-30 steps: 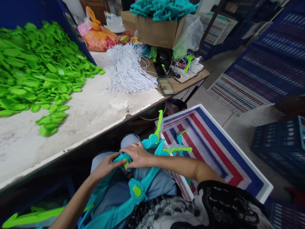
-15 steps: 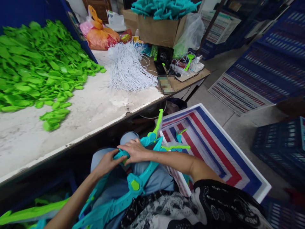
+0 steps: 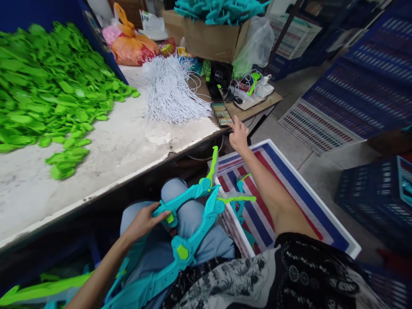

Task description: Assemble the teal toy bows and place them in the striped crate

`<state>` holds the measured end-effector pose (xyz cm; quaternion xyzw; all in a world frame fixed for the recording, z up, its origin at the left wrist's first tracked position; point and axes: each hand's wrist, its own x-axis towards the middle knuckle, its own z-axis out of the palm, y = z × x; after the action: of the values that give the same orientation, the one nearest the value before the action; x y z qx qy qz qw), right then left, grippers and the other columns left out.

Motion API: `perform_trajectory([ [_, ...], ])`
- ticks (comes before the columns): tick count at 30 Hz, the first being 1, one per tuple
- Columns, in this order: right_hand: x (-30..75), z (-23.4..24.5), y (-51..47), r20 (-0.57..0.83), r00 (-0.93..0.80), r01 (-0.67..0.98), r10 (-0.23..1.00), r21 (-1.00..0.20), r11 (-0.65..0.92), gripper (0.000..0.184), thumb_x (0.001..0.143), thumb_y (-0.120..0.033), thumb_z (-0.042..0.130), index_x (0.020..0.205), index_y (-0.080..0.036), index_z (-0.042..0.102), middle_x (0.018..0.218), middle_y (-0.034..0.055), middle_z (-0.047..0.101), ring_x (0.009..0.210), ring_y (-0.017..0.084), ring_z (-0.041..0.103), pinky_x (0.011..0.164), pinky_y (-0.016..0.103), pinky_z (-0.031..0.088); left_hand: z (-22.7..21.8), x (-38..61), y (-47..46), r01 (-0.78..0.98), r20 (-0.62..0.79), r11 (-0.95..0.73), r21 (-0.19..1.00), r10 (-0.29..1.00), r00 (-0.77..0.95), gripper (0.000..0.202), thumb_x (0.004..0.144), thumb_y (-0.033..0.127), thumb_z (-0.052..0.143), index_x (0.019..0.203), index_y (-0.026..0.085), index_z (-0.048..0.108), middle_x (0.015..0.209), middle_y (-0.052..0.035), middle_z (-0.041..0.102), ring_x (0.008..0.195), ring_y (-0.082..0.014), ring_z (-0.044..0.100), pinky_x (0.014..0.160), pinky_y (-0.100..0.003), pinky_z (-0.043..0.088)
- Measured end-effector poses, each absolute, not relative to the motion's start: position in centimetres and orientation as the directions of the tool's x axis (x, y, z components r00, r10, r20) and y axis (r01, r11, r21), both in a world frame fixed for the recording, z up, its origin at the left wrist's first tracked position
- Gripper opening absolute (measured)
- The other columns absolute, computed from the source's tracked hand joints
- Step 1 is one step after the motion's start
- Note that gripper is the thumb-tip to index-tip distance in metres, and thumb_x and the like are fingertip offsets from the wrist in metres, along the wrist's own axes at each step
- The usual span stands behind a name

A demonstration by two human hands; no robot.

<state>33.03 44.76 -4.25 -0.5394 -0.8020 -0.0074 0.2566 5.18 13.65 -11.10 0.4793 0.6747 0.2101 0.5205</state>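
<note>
My left hand is closed around the near end of a teal plastic toy bow, thumb beside its green insert. The bow lies across my knees, with a green tip rising at its far end. Against my lap rests a second toy bow, teal with a green hexagonal piece in its middle. My right hand is at the table's corner, fingers apart and holding nothing. Its fingertips are at the edge of a phone with a blurred-out screen; whether they touch it I cannot tell.
Green plastic pieces are heaped on the white table, near a bundle of white strings. Behind stands a cardboard box of teal parts. A striped-lined crate sits at my right, with blue crates beyond.
My right hand has let go of the toy bow and moved forward and right to the phone. My left hand keeps its hold on the bow.
</note>
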Motion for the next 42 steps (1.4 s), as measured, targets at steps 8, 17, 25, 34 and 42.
perform_trajectory([
  [8, 32.6, -4.2, 47.1, 0.354, -0.376, 0.875, 0.856, -0.168, 0.454, 0.076, 0.07, -0.009, 0.035, 0.146, -0.003, 0.024, 0.124, 0.0176, 0.061, 0.123, 0.027, 0.039, 0.099, 0.048, 0.03, -11.4, 5.0, 13.7, 0.452, -0.502, 0.436, 0.778, 0.864, 0.032, 0.055, 0.072, 0.066, 0.055, 0.088, 0.014, 0.062, 0.082, -0.0043, 0.066, 0.076, -0.0223, 0.059, 0.067, -0.027, 0.044],
  [17, 28.9, -4.9, 32.8, 0.342, -0.759, 0.456, 0.554, -0.329, 0.827, 0.029, 0.092, -0.032, 0.044, 0.109, -0.02, 0.064, 0.103, 0.0087, 0.066, 0.106, 0.025, 0.052, 0.096, 0.045, 0.037, -11.3, 4.9, 13.7, 0.367, -0.495, 0.446, 0.816, 0.867, 0.048, 0.055, 0.068, 0.067, 0.06, 0.084, 0.015, 0.062, 0.071, -0.0018, 0.062, 0.065, -0.0175, 0.054, 0.055, -0.024, 0.04],
  [25, 24.6, -12.1, 20.4, 0.225, -0.943, 0.124, 0.246, -0.449, 0.885, 0.046, 0.087, -0.043, 0.058, 0.123, -0.015, 0.058, 0.121, 0.0123, 0.06, 0.118, 0.026, 0.045, 0.098, 0.041, 0.037, -12.6, 4.3, 13.5, 0.323, -0.433, 0.387, 0.864, 0.898, 0.082, 0.055, 0.069, 0.062, 0.061, 0.09, 0.011, 0.062, 0.08, -0.0028, 0.061, 0.07, -0.0155, 0.052, 0.056, -0.023, 0.04],
  [34, 24.6, -12.8, 20.8, 0.187, -0.957, 0.122, 0.222, -0.434, 0.893, 0.038, 0.095, -0.034, 0.046, 0.126, -0.015, 0.056, 0.124, 0.0108, 0.061, 0.121, 0.024, 0.046, 0.101, 0.042, 0.035, -12.8, 3.8, 13.6, 0.304, -0.449, 0.391, 0.869, 0.881, 0.15, 0.047, 0.07, 0.056, 0.062, 0.086, 0.013, 0.059, 0.073, 0.0005, 0.056, 0.065, -0.0124, 0.049, 0.057, -0.022, 0.039],
  [42, 24.1, -12.8, 21.0, 0.103, -0.914, 0.287, 0.391, -0.518, 0.806, 0.059, 0.086, -0.05, 0.058, 0.135, -0.02, 0.049, 0.134, 0.0108, 0.055, 0.129, 0.027, 0.041, 0.105, 0.044, 0.028, -12.7, 3.8, 13.5, 0.345, -0.417, 0.354, 0.869, 0.9, 0.126, 0.056, 0.067, 0.057, 0.064, 0.1, 0.012, 0.063, 0.087, -0.0024, 0.064, 0.076, -0.0169, 0.056, 0.066, -0.023, 0.042],
])
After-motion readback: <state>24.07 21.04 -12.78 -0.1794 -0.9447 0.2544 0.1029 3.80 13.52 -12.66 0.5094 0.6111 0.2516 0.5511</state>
